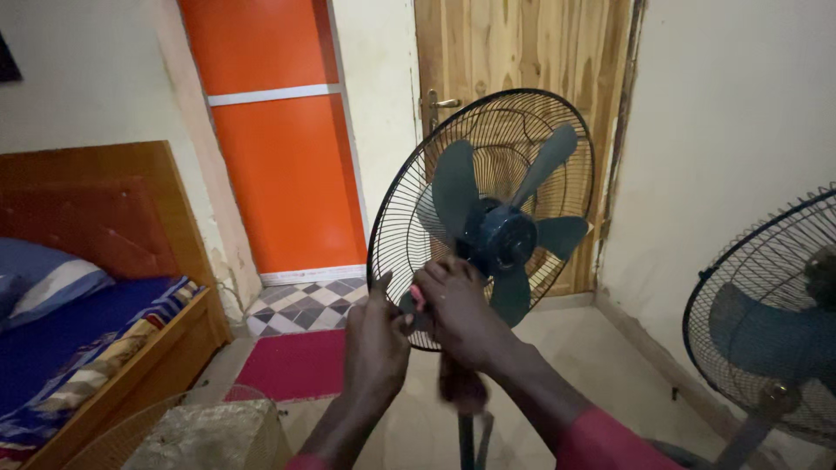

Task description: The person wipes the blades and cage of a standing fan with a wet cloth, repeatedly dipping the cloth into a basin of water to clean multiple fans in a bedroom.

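The fan [488,218] has a thin black wire cage and shiny dark blue plastic blades. The door [522,52] is bare, grainy wood. The bed [96,287] is smooth brown wood with soft blue cloth.

Packages, labels, signs, screens: I count none from this head view. Possible exception: a dark rectangular edge high on the left wall [7,61], cut off by the frame; I cannot tell whether it is a screen.
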